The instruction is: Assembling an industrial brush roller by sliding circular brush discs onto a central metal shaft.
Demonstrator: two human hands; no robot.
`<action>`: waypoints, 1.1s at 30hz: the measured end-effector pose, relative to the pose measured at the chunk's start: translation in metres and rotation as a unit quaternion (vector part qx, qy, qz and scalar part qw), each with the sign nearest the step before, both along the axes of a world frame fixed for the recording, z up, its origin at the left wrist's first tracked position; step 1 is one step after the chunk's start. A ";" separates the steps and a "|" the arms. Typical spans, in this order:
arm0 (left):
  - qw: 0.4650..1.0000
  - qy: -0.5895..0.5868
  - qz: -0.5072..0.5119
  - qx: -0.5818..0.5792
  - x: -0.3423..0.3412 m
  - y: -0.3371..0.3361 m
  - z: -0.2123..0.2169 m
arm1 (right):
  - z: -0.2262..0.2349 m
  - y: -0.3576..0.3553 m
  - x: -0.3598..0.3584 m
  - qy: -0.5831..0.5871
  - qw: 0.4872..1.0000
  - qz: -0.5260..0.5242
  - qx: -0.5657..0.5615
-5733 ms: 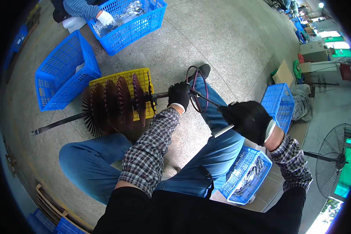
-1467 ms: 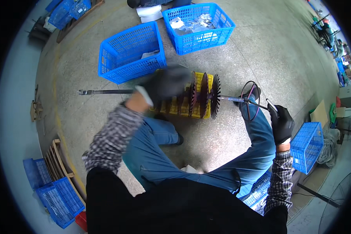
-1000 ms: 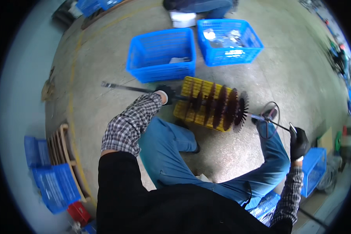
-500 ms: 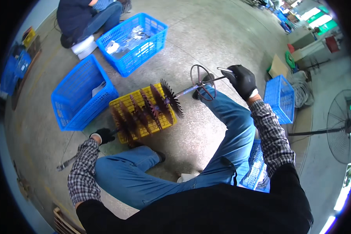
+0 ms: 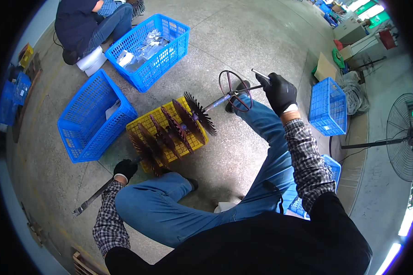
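A long metal shaft [image 5: 218,102] carries several dark toothed discs [image 5: 176,129], which lie across a yellow crate [image 5: 188,151]. At its right end is a thin spoked ring [image 5: 233,93]. My right hand [image 5: 280,93], in a black glove, is closed around a thin bar beyond the ring; a pale metal rod [image 5: 260,73] sticks out beside its fingers. My left hand [image 5: 125,169], also black-gloved, is closed on the shaft's left end. From there a long dark bar [image 5: 92,200] runs down left past my forearm.
Two blue crates stand ahead on the left: one tilted crate [image 5: 89,110], and one holding shiny metal pieces [image 5: 151,50]. A co-worker [image 5: 80,27] sits behind them. On the right are another blue crate [image 5: 328,107] and a standing fan [image 5: 401,137]. My legs straddle the floor below.
The view has shifted slightly. My left hand has come a little nearer to me, and the bar past it shows more. The rod at my right hand points further up.
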State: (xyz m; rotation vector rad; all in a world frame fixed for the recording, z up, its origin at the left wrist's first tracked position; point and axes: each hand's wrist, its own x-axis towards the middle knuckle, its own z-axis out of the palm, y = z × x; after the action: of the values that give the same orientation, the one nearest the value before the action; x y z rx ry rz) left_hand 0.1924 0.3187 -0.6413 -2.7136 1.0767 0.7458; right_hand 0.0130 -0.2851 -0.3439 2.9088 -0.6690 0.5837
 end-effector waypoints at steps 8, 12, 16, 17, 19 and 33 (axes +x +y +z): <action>0.997 -0.068 -0.002 -0.029 -0.008 -0.002 -0.001 | 0.012 0.028 0.012 0.039 0.973 -0.185 0.130; 0.996 -0.066 -0.051 -0.032 -0.007 -0.018 0.000 | 0.010 0.019 0.019 0.038 0.977 -0.164 0.131; 0.996 -0.069 -0.047 -0.020 0.008 -0.014 0.007 | 0.030 0.019 0.024 0.078 0.972 -0.138 0.171; 0.997 -0.061 -0.051 -0.021 0.007 -0.014 0.007 | 0.031 0.014 0.020 0.091 0.975 -0.115 0.167; 0.997 -0.045 -0.057 -0.029 0.009 -0.020 0.004 | 0.039 0.004 0.016 0.118 0.979 -0.067 0.154; 0.999 -0.029 0.019 -0.022 0.015 -0.018 -0.011 | 0.023 -0.045 -0.036 -0.028 0.987 0.142 0.071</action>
State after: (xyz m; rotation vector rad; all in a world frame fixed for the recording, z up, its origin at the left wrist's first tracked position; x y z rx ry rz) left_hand 0.2071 0.3005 -0.6527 -2.7806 1.0449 0.6521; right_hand -0.0229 -0.3305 -0.3210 3.1583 -0.3123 0.6754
